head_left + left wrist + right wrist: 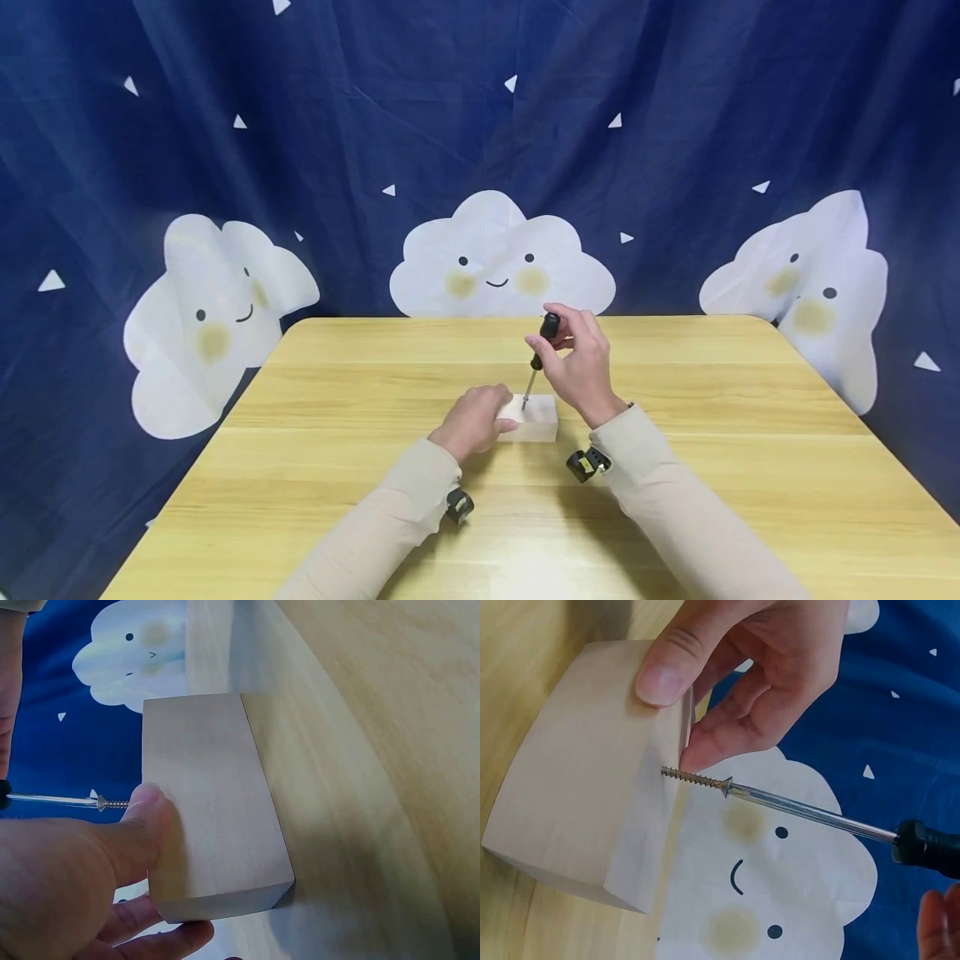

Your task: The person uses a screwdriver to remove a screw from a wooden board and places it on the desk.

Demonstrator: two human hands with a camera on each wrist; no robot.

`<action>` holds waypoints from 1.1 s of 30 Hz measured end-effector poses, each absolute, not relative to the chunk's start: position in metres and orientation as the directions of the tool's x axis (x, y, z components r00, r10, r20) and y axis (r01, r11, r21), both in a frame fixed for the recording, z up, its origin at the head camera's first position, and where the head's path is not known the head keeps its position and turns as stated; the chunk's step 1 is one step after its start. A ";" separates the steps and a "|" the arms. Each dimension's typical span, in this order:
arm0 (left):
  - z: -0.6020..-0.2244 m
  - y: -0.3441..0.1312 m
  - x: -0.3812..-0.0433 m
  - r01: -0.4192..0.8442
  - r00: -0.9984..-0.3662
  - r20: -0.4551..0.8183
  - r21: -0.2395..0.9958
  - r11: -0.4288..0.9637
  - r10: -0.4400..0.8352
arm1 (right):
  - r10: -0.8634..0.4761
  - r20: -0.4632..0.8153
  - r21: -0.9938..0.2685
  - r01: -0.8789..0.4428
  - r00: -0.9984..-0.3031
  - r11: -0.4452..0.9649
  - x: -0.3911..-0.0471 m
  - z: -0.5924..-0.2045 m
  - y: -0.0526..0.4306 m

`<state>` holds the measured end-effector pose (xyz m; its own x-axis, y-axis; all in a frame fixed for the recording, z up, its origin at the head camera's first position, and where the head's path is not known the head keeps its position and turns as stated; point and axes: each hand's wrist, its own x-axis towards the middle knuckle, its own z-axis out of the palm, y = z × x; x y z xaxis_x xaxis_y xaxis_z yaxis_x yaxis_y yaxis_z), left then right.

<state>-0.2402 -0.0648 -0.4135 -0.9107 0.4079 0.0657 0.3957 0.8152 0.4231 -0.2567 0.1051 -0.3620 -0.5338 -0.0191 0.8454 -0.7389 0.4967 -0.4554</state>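
A pale wooden block [542, 430] lies on the table, and my left hand [474, 421] grips its left end. In the left wrist view the thumb [147, 817] presses the block's near face, with other fingers round the end. A screw [694, 778] stands at the block's top face, most of its thread exposed. My right hand [583, 360] holds a screwdriver [550, 327] by its black handle, tilted slightly. In the right wrist view the steel shaft [810, 812] meets the screw head; only some fingertips of the right hand show there.
The light wood-grain table [360, 400] spreads round the block. Behind it hangs a dark blue curtain [352, 100] with smiling clouds and small white triangles. A black wrist camera [459, 506] sits at the left cuff, another camera [583, 465] at the right.
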 end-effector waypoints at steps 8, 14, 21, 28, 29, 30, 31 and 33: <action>-0.414 -0.064 -0.240 0.397 -0.909 0.061 0.420 0.816 0.411 | 0.005 0.848 -0.466 -0.742 -0.529 0.481 -0.255 -0.364 0.103; -0.414 -0.065 -0.240 0.403 -0.908 0.071 0.411 0.818 0.412 | -0.008 0.854 -0.455 -0.755 -0.520 0.473 -0.254 -0.362 0.102; -0.415 -0.065 -0.240 0.401 -0.909 0.072 0.411 0.819 0.410 | -0.042 0.848 -0.443 -0.750 -0.529 0.491 -0.254 -0.361 0.103; -0.417 -0.066 -0.241 0.400 -0.910 0.075 0.411 0.819 0.408 | -0.078 0.840 -0.446 -0.766 -0.536 0.462 -0.255 -0.361 0.105; -0.417 -0.066 -0.241 0.399 -0.911 0.073 0.413 0.819 0.406 | -0.078 0.841 -0.447 -0.770 -0.535 0.455 -0.256 -0.361 0.105; -0.417 -0.066 -0.241 0.399 -0.910 0.074 0.413 0.819 0.407 | -0.074 0.843 -0.450 -0.774 -0.533 0.446 -0.256 -0.361 0.105; -0.417 -0.066 -0.241 0.400 -0.910 0.075 0.413 0.818 0.408 | -0.068 0.845 -0.453 -0.778 -0.530 0.435 -0.256 -0.361 0.104; -0.418 -0.066 -0.241 0.404 -0.909 0.076 0.410 0.818 0.410 | -0.047 0.848 -0.464 -0.781 -0.529 0.419 -0.257 -0.361 0.104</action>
<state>-0.2411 -0.0658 -0.4176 -0.9087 0.4103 0.0764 0.4038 0.8180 0.4097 -0.2570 0.1040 -0.3613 -0.5286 -0.0472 0.8476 -0.7807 0.4190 -0.4635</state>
